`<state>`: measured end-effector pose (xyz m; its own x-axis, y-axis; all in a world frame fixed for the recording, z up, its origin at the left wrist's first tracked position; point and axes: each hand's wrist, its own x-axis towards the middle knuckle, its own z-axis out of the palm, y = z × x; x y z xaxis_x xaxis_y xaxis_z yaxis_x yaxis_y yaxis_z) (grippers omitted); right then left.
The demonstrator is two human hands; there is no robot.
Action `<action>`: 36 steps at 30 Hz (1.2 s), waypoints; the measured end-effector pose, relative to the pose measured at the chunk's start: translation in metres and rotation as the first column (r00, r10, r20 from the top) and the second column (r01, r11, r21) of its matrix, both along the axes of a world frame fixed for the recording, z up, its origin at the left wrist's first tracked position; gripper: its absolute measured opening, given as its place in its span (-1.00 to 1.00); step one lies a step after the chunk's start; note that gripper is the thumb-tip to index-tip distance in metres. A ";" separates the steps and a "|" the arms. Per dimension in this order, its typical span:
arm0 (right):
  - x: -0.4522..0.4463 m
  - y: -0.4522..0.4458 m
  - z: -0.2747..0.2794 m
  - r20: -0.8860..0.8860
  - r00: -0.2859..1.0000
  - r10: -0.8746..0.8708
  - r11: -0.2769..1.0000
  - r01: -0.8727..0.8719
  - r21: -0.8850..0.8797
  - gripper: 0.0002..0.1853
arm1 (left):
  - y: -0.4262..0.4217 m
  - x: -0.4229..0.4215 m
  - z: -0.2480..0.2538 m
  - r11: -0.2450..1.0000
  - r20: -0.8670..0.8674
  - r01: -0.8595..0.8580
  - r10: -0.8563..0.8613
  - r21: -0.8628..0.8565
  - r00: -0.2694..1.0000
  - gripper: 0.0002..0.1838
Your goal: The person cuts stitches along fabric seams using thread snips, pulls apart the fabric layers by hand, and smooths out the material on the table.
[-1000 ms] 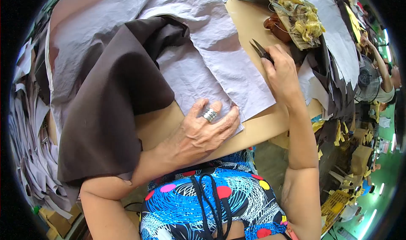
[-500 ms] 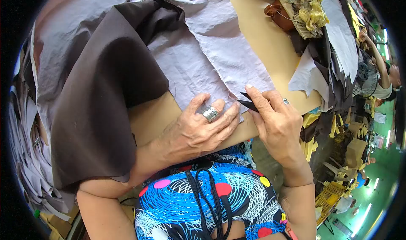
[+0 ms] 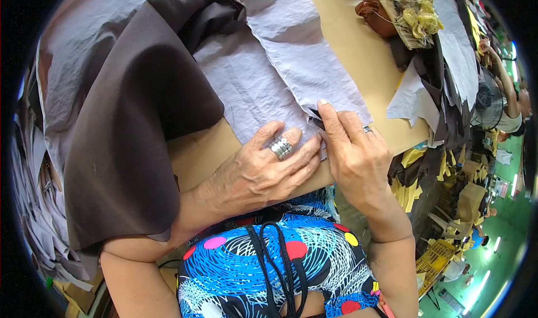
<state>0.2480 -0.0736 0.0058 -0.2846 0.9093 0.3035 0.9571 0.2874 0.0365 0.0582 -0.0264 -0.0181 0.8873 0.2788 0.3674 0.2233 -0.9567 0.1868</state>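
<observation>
A light grey-lilac cloth (image 3: 246,91) with a raw-edged seam running down it lies on the tan tabletop (image 3: 358,54). My left hand (image 3: 260,169), wearing wide silver rings, rests on its near end with thumb and fingers apart, pressing the cloth down. In my right hand (image 3: 358,158) is a small pair of black-bladed thread snips (image 3: 315,115), mostly hidden behind the fingers. The blade tips touch the seam edge just beyond my left fingertips. Dark brown fabric (image 3: 123,127) drapes over the left of the cloth and hangs over my left forearm.
At the back right sits a brown object (image 3: 374,15) beside a bundle of yellowish scraps and threads (image 3: 412,9). Grey and dark offcuts (image 3: 417,96) hang at the table's right edge. Strips of cloth (image 3: 39,200) pile up on the left. A fan (image 3: 487,99) and people are farther right.
My right hand has moved slightly up and left, bringing the snips onto the seam. The blades, spread apart earlier, now show less. My left hand stays nearly still.
</observation>
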 end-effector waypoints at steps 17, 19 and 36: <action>-0.019 0.032 0.004 0.078 0.997 -0.004 0.998 -0.001 0.062 -0.57 | -0.001 0.005 -0.007 0.995 0.115 0.056 -0.046 -0.083 0.992 -0.62; -0.025 0.038 0.010 0.067 0.997 -0.048 0.998 0.046 0.033 -0.55 | -0.002 0.006 -0.008 0.994 0.146 0.069 -0.056 -0.082 0.988 -0.67; -0.028 0.053 0.022 0.094 0.995 -0.033 0.999 0.033 -0.006 -0.61 | -0.003 0.002 -0.004 0.991 0.055 0.033 -0.026 -0.129 0.998 -0.59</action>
